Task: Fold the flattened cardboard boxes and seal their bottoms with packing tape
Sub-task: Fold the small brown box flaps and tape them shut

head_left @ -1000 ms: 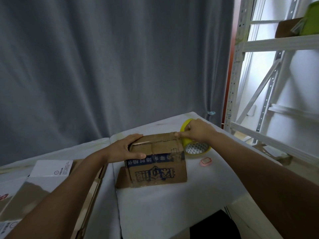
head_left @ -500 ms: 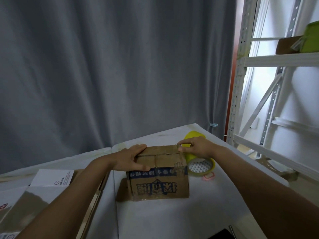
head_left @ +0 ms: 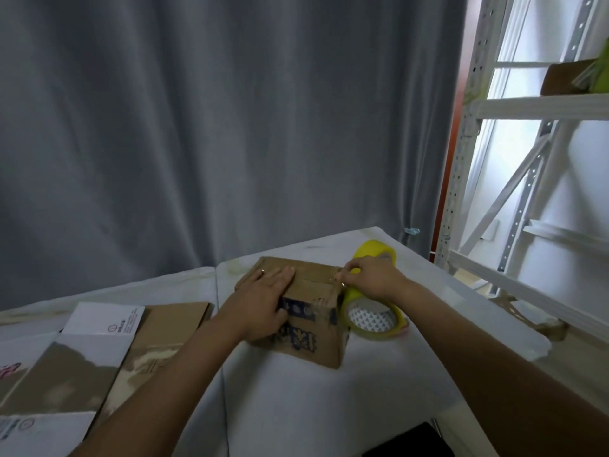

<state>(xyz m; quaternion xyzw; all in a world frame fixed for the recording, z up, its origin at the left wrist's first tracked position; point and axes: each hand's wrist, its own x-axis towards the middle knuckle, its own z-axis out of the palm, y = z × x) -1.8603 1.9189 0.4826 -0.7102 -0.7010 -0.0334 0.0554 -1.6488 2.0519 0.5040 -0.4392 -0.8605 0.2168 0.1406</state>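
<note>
While the left hand (head_left: 263, 298) presses flat on the cardboard box (head_left: 309, 311) on the surface (head_left: 379, 374), the right hand (head_left: 372, 278) pinches tape from the roll (head_left: 372, 311); light, stiff, crushable cardboard needs bracing near its seam.

One camera sits on the person's head. It looks forward and down, close over the white cloth-covered table (head_left: 379, 384), with the grey hanging curtain (head_left: 230, 127) straight ahead.
</note>
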